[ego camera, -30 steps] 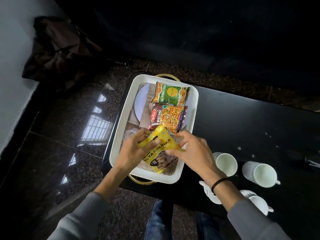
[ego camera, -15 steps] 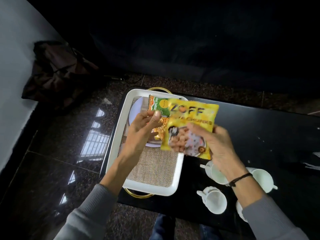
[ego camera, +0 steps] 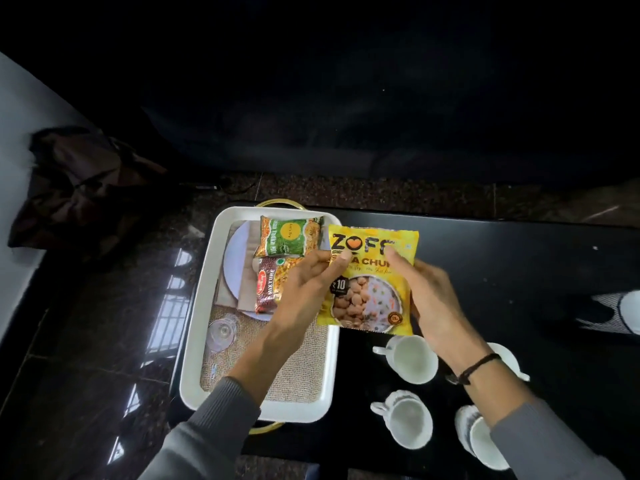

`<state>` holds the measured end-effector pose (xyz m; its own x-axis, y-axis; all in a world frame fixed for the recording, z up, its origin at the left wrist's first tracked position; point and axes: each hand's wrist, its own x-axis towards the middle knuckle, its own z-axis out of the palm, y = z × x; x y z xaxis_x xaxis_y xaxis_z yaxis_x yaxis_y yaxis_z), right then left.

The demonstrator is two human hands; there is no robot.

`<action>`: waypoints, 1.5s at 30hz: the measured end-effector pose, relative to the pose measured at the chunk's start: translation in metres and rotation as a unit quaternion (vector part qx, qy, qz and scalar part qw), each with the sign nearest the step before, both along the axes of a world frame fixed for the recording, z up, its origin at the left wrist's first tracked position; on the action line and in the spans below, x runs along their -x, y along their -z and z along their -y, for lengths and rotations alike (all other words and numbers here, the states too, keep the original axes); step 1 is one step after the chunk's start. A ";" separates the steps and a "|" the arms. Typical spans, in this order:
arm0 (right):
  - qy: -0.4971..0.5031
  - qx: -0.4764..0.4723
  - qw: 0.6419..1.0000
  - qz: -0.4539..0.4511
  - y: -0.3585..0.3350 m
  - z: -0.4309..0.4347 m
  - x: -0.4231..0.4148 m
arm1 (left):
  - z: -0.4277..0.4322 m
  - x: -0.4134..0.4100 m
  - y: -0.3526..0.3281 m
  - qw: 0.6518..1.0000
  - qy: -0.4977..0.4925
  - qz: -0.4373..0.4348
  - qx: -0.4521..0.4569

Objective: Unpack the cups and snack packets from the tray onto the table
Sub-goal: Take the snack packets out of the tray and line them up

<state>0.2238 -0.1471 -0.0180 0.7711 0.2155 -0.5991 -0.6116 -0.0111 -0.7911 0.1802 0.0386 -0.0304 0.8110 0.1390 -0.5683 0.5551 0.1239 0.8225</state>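
The yellow packet (ego camera: pixel 372 282) is held upright in the air, over the right rim of the tray (ego camera: pixel 204 306) and the dark worktop (ego camera: pixel 519 271); the left hand (ego camera: pixel 304 289) pinches its left edge and the right hand (ego camera: pixel 429 299) grips its right side, fingers (ego camera: pixel 393 252) curled round it, probably to steady the carry across; the green packet (ego camera: pixel 289 240) and red packet (ego camera: pixel 273 285) lie in the tray, not yet unpacked; white cups (ego camera: pixel 414 358) stand on the worktop just below.

Cups (ego camera: pixel 410 358) clustered on table (ego camera: pixel 519 271) beside tray (ego camera: pixel 194 358)
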 end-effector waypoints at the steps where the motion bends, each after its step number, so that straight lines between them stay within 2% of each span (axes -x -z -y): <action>1: -0.007 0.009 1.000 -0.002 0.001 0.003 0.001 | 0.003 -0.003 -0.002 1.000 0.009 -0.014 0.001; 3: -0.036 0.021 0.999 -0.001 0.000 0.010 0.004 | 0.007 -0.006 -0.001 1.000 0.025 -0.008 0.001; 6: -0.052 0.017 0.999 -0.003 -0.002 0.025 0.003 | 0.016 -0.008 0.000 0.998 0.011 -0.031 0.049; 9: -0.007 -0.001 1.000 -0.011 0.000 0.041 -0.001 | 0.030 -0.014 0.000 0.999 -0.003 -0.019 0.050; 13: -0.064 0.021 0.998 0.011 0.006 0.050 0.004 | 0.044 -0.018 0.003 0.999 -0.043 -0.001 0.023; 17: 0.055 0.060 0.997 0.007 0.017 0.056 -0.002 | 0.055 -0.019 0.010 0.999 0.007 -0.025 0.024; 21: -0.002 0.082 0.997 0.001 0.022 0.063 -0.002 | 0.060 -0.013 0.017 0.999 0.011 -0.033 -0.030; 26: 0.000 0.115 0.993 -0.029 0.032 0.074 -0.013 | 0.062 -0.011 0.024 0.997 -0.012 -0.068 -0.039; 34: 0.013 0.167 0.986 0.014 0.055 0.061 -0.044 | 0.058 -0.048 0.033 0.993 -0.002 -0.055 -0.105; 36: 0.008 0.231 0.972 0.041 0.060 0.057 -0.050 | 0.056 -0.056 0.034 0.984 0.024 -0.059 -0.169; 39: -0.027 0.315 0.940 0.128 0.064 0.054 -0.053 | 0.054 -0.058 0.037 0.959 0.067 -0.031 -0.274; 42: -0.097 0.331 0.919 0.193 0.066 0.050 -0.049 | 0.057 -0.048 0.040 0.921 0.155 0.023 -0.357; 45: -0.173 0.350 0.894 0.218 0.067 0.040 -0.044 | 0.061 -0.043 0.046 0.883 0.246 0.005 -0.399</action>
